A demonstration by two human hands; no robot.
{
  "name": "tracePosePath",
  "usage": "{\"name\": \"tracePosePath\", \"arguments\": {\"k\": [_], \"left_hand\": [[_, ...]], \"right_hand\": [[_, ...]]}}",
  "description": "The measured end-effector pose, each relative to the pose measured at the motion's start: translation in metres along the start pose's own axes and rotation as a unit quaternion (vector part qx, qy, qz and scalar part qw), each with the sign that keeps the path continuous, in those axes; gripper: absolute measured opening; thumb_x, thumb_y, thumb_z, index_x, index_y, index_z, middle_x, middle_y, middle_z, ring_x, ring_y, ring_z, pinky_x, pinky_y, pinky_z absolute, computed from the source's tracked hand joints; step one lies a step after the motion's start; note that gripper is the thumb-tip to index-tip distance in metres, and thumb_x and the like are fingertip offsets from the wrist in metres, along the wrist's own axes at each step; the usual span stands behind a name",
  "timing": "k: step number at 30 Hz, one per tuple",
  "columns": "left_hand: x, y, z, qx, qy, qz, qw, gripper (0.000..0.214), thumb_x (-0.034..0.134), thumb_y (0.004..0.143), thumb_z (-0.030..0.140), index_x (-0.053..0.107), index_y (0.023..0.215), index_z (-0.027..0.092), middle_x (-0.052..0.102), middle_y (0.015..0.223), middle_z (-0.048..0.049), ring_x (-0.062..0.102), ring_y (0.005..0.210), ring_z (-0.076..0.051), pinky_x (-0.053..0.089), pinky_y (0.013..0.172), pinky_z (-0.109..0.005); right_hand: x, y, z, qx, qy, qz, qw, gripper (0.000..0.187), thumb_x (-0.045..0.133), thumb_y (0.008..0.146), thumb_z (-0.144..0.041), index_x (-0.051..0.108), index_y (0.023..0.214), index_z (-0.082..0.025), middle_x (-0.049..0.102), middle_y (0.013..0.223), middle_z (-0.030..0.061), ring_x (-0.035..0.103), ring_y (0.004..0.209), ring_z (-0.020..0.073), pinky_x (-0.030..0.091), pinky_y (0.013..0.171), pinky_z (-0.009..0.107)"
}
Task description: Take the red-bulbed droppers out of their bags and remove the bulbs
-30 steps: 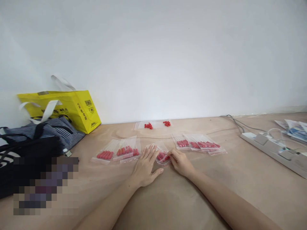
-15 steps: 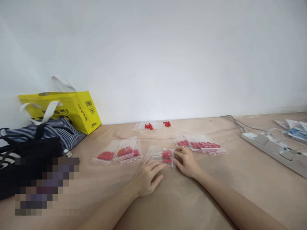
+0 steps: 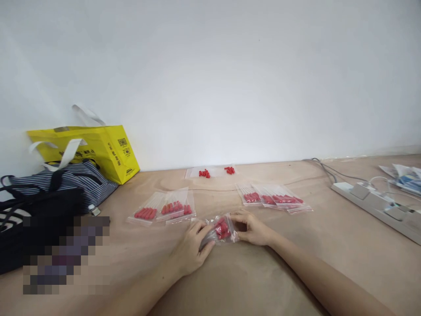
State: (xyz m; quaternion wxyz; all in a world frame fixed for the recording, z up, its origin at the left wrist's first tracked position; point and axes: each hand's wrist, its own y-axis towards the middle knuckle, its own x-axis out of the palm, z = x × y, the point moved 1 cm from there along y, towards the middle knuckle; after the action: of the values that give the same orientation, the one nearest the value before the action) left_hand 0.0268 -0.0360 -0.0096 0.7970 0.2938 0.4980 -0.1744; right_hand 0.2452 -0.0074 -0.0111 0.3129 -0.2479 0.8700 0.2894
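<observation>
Between my hands is a clear zip bag [image 3: 223,229] of red-handled pieces with thin pale shafts, tilted up a little toward me. My left hand [image 3: 192,248] grips its left end between thumb and fingers. At the right end, my right hand [image 3: 251,228] pinches the bag's edge. Similar zip bags [image 3: 146,213] lie overlapping beyond my left hand, and another overlapping group of bags [image 3: 276,198] lies beyond my right hand. What exactly the red-handled pieces are is too small to tell.
Near the wall lies a clear bag [image 3: 217,172] with small red pieces on it. A yellow carrier bag [image 3: 113,153], a striped bag [image 3: 98,184] and a black bag [image 3: 66,210] stand at left. A power strip [image 3: 371,208] with cables and some blue-white packets [image 3: 408,177] are at right.
My left hand has closed on the bag's left end, and the right hand pinches the other. The bag has come slightly nearer and tilted up off its flat position.
</observation>
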Motion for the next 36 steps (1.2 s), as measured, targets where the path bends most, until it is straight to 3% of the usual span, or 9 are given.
{"name": "tracePosePath", "arguments": {"k": [3,8,13,17,23,30,34,36], "left_hand": [[-0.001,-0.001,-0.004,-0.021,-0.027,-0.020,0.999,0.043,0.043,0.082,0.028,0.039,0.124,0.024,0.047,0.123,-0.0065,0.045,0.111,-0.021,0.039,0.093,-0.038],[0.001,0.001,-0.009,-0.033,-0.039,-0.041,0.998,0.045,0.041,0.083,0.031,0.036,0.127,0.023,0.043,0.129,-0.0056,0.039,0.118,-0.020,0.034,0.099,-0.040],[-0.005,0.001,-0.010,-0.034,-0.034,-0.050,0.998,0.046,0.042,0.082,0.031,0.036,0.126,0.020,0.043,0.130,-0.0071,0.040,0.118,-0.021,0.034,0.099,-0.040],[-0.008,0.001,-0.012,-0.033,-0.024,-0.055,0.998,0.047,0.043,0.082,0.032,0.035,0.127,0.021,0.043,0.130,-0.0062,0.039,0.119,-0.020,0.034,0.099,-0.039],[-0.009,-0.001,-0.014,-0.026,-0.017,-0.067,0.997,0.047,0.039,0.084,0.037,0.032,0.129,0.024,0.040,0.132,-0.0041,0.036,0.121,-0.020,0.033,0.099,-0.040],[-0.016,-0.005,-0.016,-0.049,-0.026,-0.087,0.995,0.045,0.037,0.085,0.037,0.033,0.129,0.026,0.038,0.134,-0.0023,0.036,0.121,-0.020,0.032,0.100,-0.040],[-0.016,-0.006,-0.020,-0.033,-0.029,-0.070,0.997,0.045,0.039,0.085,0.037,0.032,0.129,0.028,0.039,0.133,-0.0022,0.037,0.120,-0.020,0.033,0.099,-0.041],[-0.016,-0.007,-0.021,-0.033,-0.026,-0.074,0.996,0.045,0.039,0.085,0.037,0.032,0.129,0.028,0.038,0.133,-0.0023,0.037,0.121,-0.020,0.032,0.099,-0.041]], "right_hand": [[0.011,0.007,-0.002,-0.006,0.001,0.021,1.000,0.034,0.063,0.070,-0.033,0.058,0.103,-0.024,0.059,0.100,0.0037,0.051,0.095,0.0193,0.038,0.084,0.034],[0.020,0.014,-0.002,0.018,-0.012,0.046,0.999,0.021,0.065,0.067,-0.028,0.058,0.084,-0.019,0.059,0.082,0.0007,0.053,0.077,0.0145,0.041,0.069,0.025],[0.018,0.018,-0.008,-0.018,-0.070,-0.001,0.997,0.028,0.066,0.065,-0.027,0.057,0.090,-0.019,0.058,0.092,0.0040,0.050,0.088,0.0178,0.038,0.079,0.030],[0.020,0.019,-0.009,0.002,-0.001,0.004,1.000,0.022,0.063,0.065,-0.020,0.058,0.087,-0.018,0.059,0.082,-0.0006,0.051,0.070,0.0115,0.040,0.065,0.022],[0.019,0.015,0.002,0.052,0.093,0.018,0.994,0.017,0.059,0.065,-0.016,0.061,0.082,-0.017,0.053,0.063,-0.0049,0.043,0.052,0.0062,0.034,0.049,0.017],[0.002,0.001,0.019,0.116,0.162,0.038,0.979,0.016,0.062,0.067,-0.023,0.059,0.081,-0.016,0.054,0.063,-0.0031,0.046,0.052,0.0063,0.038,0.047,0.017],[0.003,-0.002,0.015,0.088,0.123,0.029,0.988,0.033,0.067,0.063,-0.026,0.059,0.095,-0.019,0.059,0.080,0.0008,0.052,0.063,0.0095,0.043,0.055,0.021],[0.006,-0.001,0.010,0.061,0.085,0.029,0.994,0.033,0.067,0.064,-0.027,0.061,0.096,-0.020,0.059,0.088,0.0021,0.054,0.072,0.0123,0.045,0.063,0.025]]}}
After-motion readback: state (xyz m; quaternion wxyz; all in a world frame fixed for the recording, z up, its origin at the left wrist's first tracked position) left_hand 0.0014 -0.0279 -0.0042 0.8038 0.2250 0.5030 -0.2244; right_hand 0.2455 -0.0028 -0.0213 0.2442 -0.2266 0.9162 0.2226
